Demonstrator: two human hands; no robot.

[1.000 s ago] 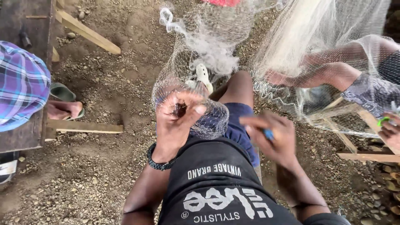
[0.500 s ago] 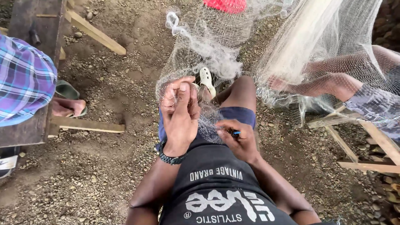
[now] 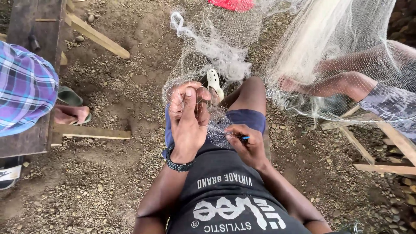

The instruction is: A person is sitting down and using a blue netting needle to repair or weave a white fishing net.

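Holding up the white net (image 3: 225,56), the left hand (image 3: 187,119) has its fingers curled shut on the mesh above the lap. The right hand (image 3: 247,145) is pinched tight on a small blue tool (image 3: 245,138), whose long side points right. The net stretches away over the gravel ground (image 3: 108,173).

– What couldn't you make out?
– The blue tool (image 3: 244,138) was mostly buried in the right hand (image 3: 247,145).
– Anything cut off?
– The red object (image 3: 232,4) ran past the top edge; the net (image 3: 225,47) veiled a neighbour's leg (image 3: 342,84).
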